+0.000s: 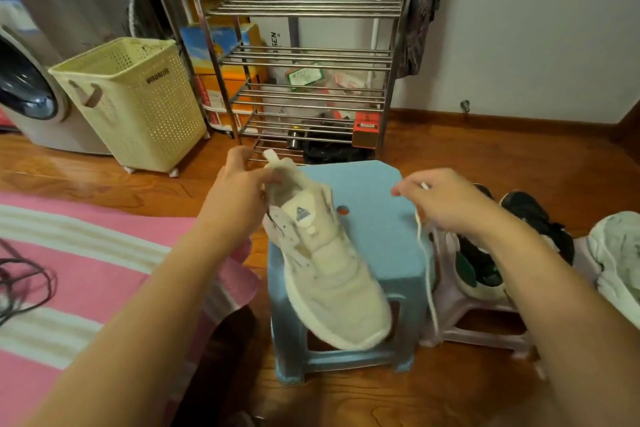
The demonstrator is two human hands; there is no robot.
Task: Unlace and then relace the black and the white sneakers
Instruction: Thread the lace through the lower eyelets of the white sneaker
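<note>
A white sneaker with no lace in its eyelets is held over a blue stool, toe pointing toward me. My left hand grips it by the heel collar. My right hand pinches one end of a white lace, which hangs down past the stool's right side. A black sneaker rests on a pale pink stool to the right, partly hidden by my right forearm. Another white sneaker lies sole-up at the far right edge.
A steel shoe rack stands behind the blue stool, with boxes on it. A cream laundry basket and a washing machine are at the left. A pink striped mat covers the floor on my left.
</note>
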